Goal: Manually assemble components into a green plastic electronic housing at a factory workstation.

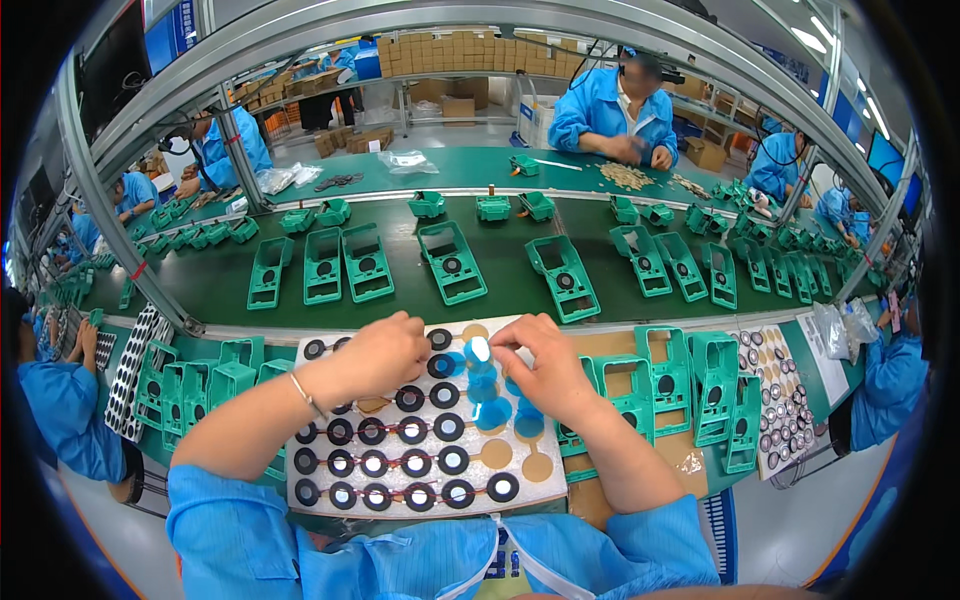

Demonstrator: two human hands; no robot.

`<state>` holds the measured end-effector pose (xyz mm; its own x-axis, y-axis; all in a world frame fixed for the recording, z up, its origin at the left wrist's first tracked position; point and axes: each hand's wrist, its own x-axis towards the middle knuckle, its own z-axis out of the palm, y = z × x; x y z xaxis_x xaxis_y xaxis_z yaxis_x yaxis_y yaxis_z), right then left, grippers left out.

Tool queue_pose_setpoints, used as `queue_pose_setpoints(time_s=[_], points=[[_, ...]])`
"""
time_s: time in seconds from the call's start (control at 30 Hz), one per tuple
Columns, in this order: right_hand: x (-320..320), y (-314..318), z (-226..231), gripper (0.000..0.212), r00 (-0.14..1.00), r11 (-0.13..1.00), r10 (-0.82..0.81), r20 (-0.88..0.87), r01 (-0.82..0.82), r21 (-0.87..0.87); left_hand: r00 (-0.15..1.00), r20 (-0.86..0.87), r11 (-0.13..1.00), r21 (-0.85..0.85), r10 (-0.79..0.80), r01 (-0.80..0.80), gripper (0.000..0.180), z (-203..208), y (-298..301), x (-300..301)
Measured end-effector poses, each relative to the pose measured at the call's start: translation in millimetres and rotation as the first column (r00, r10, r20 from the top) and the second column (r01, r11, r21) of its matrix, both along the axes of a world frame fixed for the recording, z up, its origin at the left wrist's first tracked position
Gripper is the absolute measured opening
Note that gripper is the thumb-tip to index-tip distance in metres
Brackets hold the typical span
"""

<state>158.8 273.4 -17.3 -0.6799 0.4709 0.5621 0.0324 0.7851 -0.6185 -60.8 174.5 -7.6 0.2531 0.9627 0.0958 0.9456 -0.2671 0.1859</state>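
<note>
Head view: right hand (545,365) seemingly pinching pale disc (479,350); left hand (385,355) fingertips bunched, contents hidden. Nearer body than hands, black ring parts (449,426) on white board (542,490): low wrist could snag red wires (481,489). Blue films (491,412) below right hand might cling to fingertips.

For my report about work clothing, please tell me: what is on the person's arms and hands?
The left hand and right hand wear no gloves. Blue sleeves end near the elbows, and a thin, pale bracelet circles the left wrist.
</note>
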Motion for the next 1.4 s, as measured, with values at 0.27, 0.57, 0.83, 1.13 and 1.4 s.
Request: queue_pose_setpoints(time_s=[0.27,0.57,0.83,1.13,1.4], points=[[-3.0,-12.4,2.5,0.008,0.996,0.995,0.071,0.046,-0.074,0.061,0.912,-0.407,0.929,0.317,-0.048,0.190,0.008,-13.5,-21.7,13.7],[-0.3,-6.5,5.2,0.015,0.998,0.999,0.038,0.045,-0.038,-0.003,0.940,-0.337,0.874,0.443,-0.046,0.201,0.010,18.6,-7.7,23.8],[1.9,-2.8,11.1,0.027,0.991,0.975,0.118,0.067,-0.103,-0.196,0.891,-0.411,0.865,0.358,-0.192,0.351,0.010,39.9,-0.5,36.1],[-3.5,-0.9,-5.9,0.028,0.980,0.997,0.062,0.188,-0.068,0.026,0.750,-0.639,0.852,0.287,-0.172,0.439,0.009,34.0,-2.7,34.9],[-13.1,-13.8,-6.1,0.033,0.977,0.983,0.139,0.161,-0.116,-0.143,0.801,-0.560,0.853,0.294,-0.212,0.431,0.007,34.8,-4.1,32.4]])
